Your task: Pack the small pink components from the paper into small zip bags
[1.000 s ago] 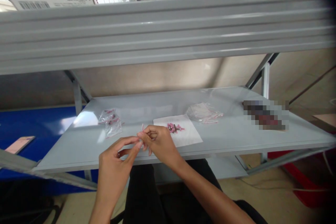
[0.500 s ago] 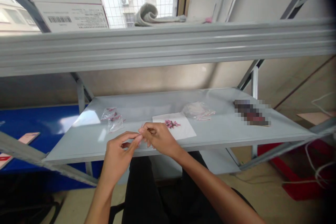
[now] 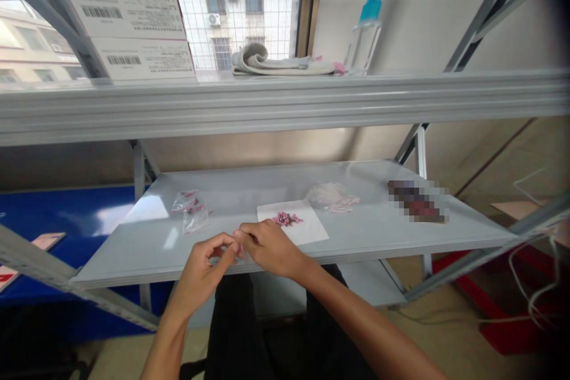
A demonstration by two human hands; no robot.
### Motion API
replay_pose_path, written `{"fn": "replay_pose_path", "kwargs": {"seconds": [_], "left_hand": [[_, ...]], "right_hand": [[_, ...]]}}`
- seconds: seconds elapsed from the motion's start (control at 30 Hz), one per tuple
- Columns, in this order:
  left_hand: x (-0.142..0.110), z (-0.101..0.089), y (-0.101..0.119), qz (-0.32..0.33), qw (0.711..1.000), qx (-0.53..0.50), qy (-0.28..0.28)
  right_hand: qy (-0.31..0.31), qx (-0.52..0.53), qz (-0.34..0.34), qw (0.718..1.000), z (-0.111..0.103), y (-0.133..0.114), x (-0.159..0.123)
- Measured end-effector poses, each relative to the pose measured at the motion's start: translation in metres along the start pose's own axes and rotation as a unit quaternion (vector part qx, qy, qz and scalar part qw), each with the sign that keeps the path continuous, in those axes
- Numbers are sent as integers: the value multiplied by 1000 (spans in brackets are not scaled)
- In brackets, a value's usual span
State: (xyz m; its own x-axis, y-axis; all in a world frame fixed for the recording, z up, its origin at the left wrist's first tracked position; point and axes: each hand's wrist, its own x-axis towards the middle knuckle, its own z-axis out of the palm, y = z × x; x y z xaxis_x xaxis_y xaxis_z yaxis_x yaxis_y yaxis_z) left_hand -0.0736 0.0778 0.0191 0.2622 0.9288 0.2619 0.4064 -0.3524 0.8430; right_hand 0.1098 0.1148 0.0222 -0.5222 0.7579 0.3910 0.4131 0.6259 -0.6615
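Observation:
At the front edge of the grey table, my left hand and my right hand meet, thumbs and fingers pinched together. Between the fingertips is something thin and see-through with a pinkish tint, which looks like a small clear plastic bag; the fingers cover most of it. Just beyond my right hand, a heap of small pink and dark pieces lies on a white sheet of paper. To the left lie small clear bags with a few such pieces inside. Behind the paper is a pile of clear bags.
A blurred dark object lies on the right of the table. Above runs a grey shelf beam, with a folded cloth, a spray bottle and stacked white boxes. A blue surface stands at left.
The camera view has tipped upward, showing more of the upper shelf. Both hands stay joined at the fingertips, with only a slight shift of the fingers.

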Motion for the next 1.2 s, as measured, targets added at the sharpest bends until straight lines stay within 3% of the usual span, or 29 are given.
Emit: {"fn": "replay_pose_path", "kwargs": {"seconds": [0.2,0.3,0.4,0.5,0.57,0.67,0.8,0.93,1.0,1.13,1.2], "left_hand": [[5,16,-4,2,1000,3,10],[7,23,-12,2,991,114,70],[8,27,-20,3,958,250,140],[6,32,-19,19,947,279,160],[5,36,-14,25,955,247,160],[6,39,-10,-1,977,134,168],[15,36,-21,-64,957,-101,265],[25,42,-30,-125,927,-312,169],[30,49,-32,-127,918,-341,157],[48,63,-36,-113,919,-315,210],[59,66,-38,-113,925,-303,198]], "right_hand": [[-8,2,-9,1000,10,14,-16],[21,-33,0,999,14,22,-24],[56,-89,43,993,16,29,-28],[91,-108,69,988,14,34,-28],[122,-76,65,988,10,35,-25],[150,53,63,985,-3,36,-17],[130,230,64,962,-29,35,-3],[75,292,52,952,-47,41,7],[78,300,66,948,-49,48,8],[97,311,104,940,-49,65,1],[93,297,113,944,-51,72,-3]]}}
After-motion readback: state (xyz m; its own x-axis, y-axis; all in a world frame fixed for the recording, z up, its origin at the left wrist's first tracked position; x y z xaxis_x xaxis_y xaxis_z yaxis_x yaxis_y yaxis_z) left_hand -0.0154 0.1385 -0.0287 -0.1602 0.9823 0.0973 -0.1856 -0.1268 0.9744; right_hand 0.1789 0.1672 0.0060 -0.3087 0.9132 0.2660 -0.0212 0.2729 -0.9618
